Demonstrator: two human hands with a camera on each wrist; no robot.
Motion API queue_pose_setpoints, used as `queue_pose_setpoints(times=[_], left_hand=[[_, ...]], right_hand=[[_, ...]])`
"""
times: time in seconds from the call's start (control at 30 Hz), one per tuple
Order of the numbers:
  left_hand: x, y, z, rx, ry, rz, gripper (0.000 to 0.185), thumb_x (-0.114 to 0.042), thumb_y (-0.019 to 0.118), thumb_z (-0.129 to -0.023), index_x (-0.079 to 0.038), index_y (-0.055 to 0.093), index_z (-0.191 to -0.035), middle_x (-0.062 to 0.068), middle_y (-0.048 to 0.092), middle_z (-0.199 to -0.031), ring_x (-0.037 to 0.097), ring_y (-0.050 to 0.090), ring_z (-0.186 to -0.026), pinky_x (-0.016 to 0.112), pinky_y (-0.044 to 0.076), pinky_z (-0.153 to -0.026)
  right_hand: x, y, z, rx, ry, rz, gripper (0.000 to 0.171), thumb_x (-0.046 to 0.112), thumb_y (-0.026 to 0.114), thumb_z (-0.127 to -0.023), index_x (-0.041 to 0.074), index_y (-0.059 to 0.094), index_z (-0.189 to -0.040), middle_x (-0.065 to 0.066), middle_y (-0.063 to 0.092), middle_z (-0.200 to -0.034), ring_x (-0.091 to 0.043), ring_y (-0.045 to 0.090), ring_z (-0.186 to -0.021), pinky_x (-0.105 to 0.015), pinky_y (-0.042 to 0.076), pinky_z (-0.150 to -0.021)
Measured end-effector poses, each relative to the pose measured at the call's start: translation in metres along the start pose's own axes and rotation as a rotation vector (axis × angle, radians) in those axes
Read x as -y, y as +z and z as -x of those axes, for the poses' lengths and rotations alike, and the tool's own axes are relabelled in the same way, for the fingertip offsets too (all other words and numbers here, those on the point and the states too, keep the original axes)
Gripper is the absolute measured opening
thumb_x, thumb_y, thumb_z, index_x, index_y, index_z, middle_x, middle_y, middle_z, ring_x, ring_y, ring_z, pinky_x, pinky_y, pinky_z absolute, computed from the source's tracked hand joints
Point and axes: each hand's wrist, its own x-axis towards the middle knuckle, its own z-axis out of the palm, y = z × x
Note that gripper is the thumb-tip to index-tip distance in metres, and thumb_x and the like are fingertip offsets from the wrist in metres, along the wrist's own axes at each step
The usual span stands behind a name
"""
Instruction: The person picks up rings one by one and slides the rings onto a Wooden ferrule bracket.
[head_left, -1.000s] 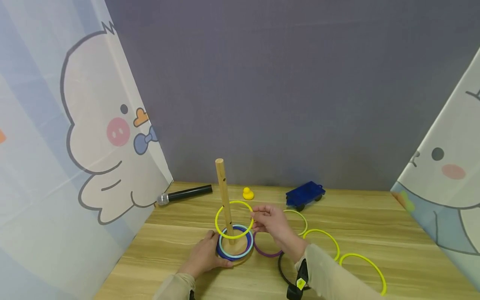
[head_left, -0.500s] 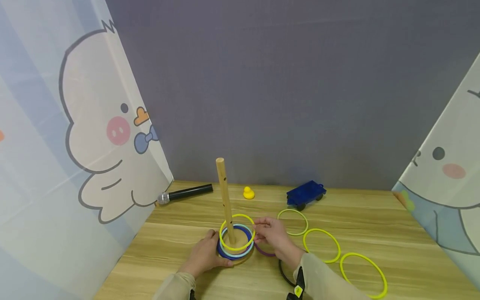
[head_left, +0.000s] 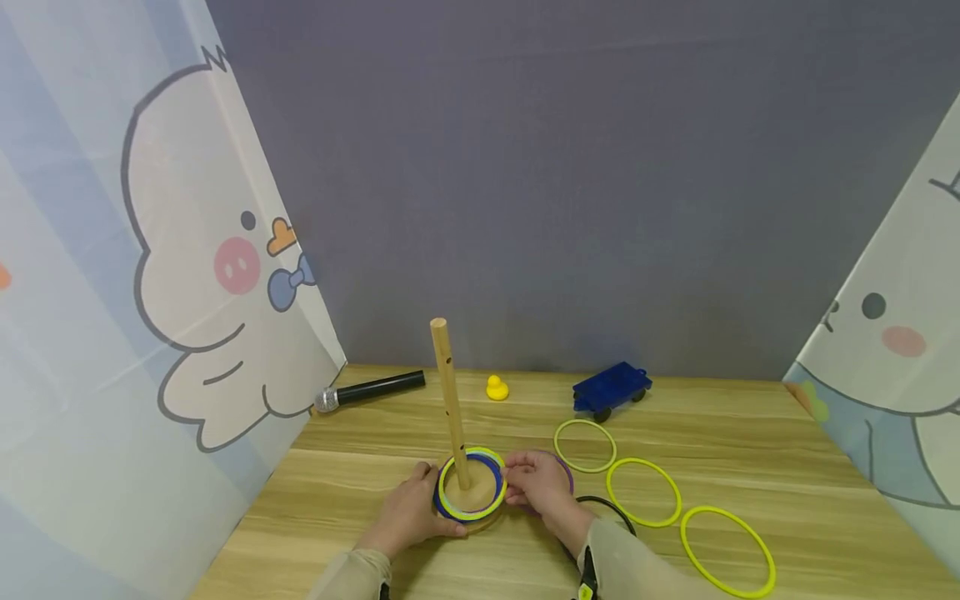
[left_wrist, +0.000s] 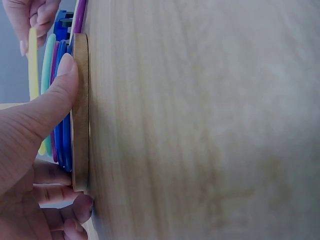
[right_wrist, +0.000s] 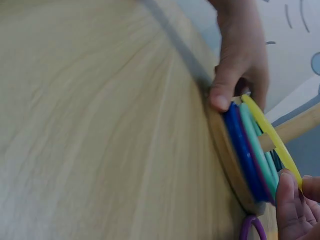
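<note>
Yellow-green plastic ring (head_left: 471, 486) lies topmost on the stack around the upright wooden peg (head_left: 450, 403), resting on teal and blue rings over the round wooden base (head_left: 472, 500) near the table's front edge. I record the right hand (head_left: 540, 485) at 3 o'clock of the base, its fingertips (right_wrist: 288, 200) pinching that ring's rim. The left hand (head_left: 408, 510) sits at 9 o'clock, thumb (left_wrist: 60, 90) pressed against the base's edge and the other fingers curled round it. A purple ring (right_wrist: 252, 227) lies just beside the base under the right hand. Three more yellow-green rings (head_left: 643, 492) lie flat at 3 o'clock, well apart from the base. At 12 o'clock, along the wall, I note a black microphone (head_left: 369, 389), a small yellow duck (head_left: 496, 387) and a blue toy cart (head_left: 611, 387).
</note>
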Motion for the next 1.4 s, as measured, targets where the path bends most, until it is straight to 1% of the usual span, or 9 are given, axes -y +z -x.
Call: queue_pose_setpoints(times=[0.2,0.27,0.37,0.57,0.73,0.87,1.03,1.27,1.4], left_hand=[[-0.001,0.007,0.001,-0.035,0.017,-0.008,0.111,-0.059,0.09,-0.051,0.001,0.051,-0.136,0.015,0.054,-0.116,0.036,0.063,-0.087,0.05,0.054,-0.071],[-0.002,0.008,0.001,-0.046,0.021,-0.011,0.11,-0.057,0.091,-0.05,0.0,0.052,-0.136,0.014,0.054,-0.115,0.035,0.063,-0.086,0.05,0.054,-0.069],[-0.002,0.01,0.002,-0.051,0.022,-0.015,0.11,-0.058,0.09,-0.05,0.004,0.053,-0.133,0.014,0.054,-0.114,0.035,0.063,-0.085,0.05,0.054,-0.069],[-0.003,0.013,0.0,-0.065,0.04,-0.012,0.105,-0.059,0.09,-0.05,0.008,0.056,-0.124,0.014,0.054,-0.112,0.034,0.062,-0.08,0.049,0.053,-0.068],[-0.002,0.012,-0.001,-0.069,0.036,-0.006,0.105,-0.058,0.091,-0.05,0.008,0.056,-0.124,0.015,0.054,-0.113,0.034,0.061,-0.079,0.049,0.053,-0.068],[0.001,0.01,0.0,-0.057,0.016,0.004,0.107,-0.058,0.09,-0.05,0.007,0.055,-0.127,0.015,0.053,-0.113,0.035,0.061,-0.082,0.049,0.054,-0.07],[0.005,0.006,0.001,-0.057,0.008,0.001,0.107,-0.058,0.09,-0.05,0.007,0.055,-0.127,0.014,0.053,-0.112,0.035,0.062,-0.082,0.049,0.054,-0.07],[0.007,0.0,0.001,-0.037,-0.009,-0.016,0.108,-0.059,0.09,-0.05,0.008,0.055,-0.127,0.015,0.053,-0.115,0.036,0.062,-0.082,0.05,0.054,-0.07],[0.007,0.0,0.0,-0.029,0.001,-0.027,0.109,-0.059,0.09,-0.051,0.01,0.054,-0.128,0.017,0.054,-0.117,0.037,0.062,-0.084,0.05,0.054,-0.072]], right_hand=[[-0.01,0.001,0.0,-0.066,-0.086,0.132,0.011,0.0,0.07,-0.086,-0.009,0.065,-0.089,-0.007,0.065,-0.065,-0.014,0.062,-0.049,-0.033,0.056,-0.049],[-0.012,0.0,0.0,-0.078,-0.102,0.161,0.009,-0.001,0.071,-0.085,-0.008,0.065,-0.086,-0.008,0.065,-0.064,-0.016,0.062,-0.048,-0.035,0.056,-0.048],[-0.013,-0.001,0.0,-0.086,-0.116,0.185,0.008,-0.001,0.07,-0.085,-0.007,0.065,-0.085,-0.009,0.066,-0.064,-0.019,0.063,-0.048,-0.037,0.056,-0.047],[-0.005,-0.009,0.008,-0.103,-0.098,0.192,0.008,0.001,0.069,-0.087,-0.006,0.067,-0.087,-0.011,0.066,-0.067,-0.019,0.063,-0.05,-0.037,0.056,-0.049],[0.005,-0.023,0.019,-0.07,-0.102,0.185,0.009,0.003,0.068,-0.088,-0.006,0.066,-0.089,-0.014,0.066,-0.072,-0.018,0.064,-0.053,-0.034,0.056,-0.052],[0.016,-0.039,0.031,-0.039,-0.116,0.176,0.013,0.003,0.066,-0.089,-0.01,0.066,-0.092,-0.016,0.068,-0.077,-0.02,0.065,-0.056,-0.033,0.056,-0.053],[0.027,-0.066,0.048,-0.022,-0.094,0.129,0.02,0.004,0.065,-0.091,-0.014,0.063,-0.099,-0.013,0.068,-0.079,-0.021,0.065,-0.06,-0.031,0.057,-0.056],[0.03,-0.115,0.078,-0.023,-0.098,0.185,0.026,0.009,0.066,-0.093,-0.014,0.062,-0.104,-0.014,0.068,-0.082,-0.028,0.068,-0.065,-0.04,0.058,-0.061],[0.027,-0.143,0.098,-0.05,-0.062,0.193,0.027,0.009,0.064,-0.094,-0.015,0.06,-0.106,-0.013,0.069,-0.085,-0.025,0.068,-0.067,-0.038,0.059,-0.062]])
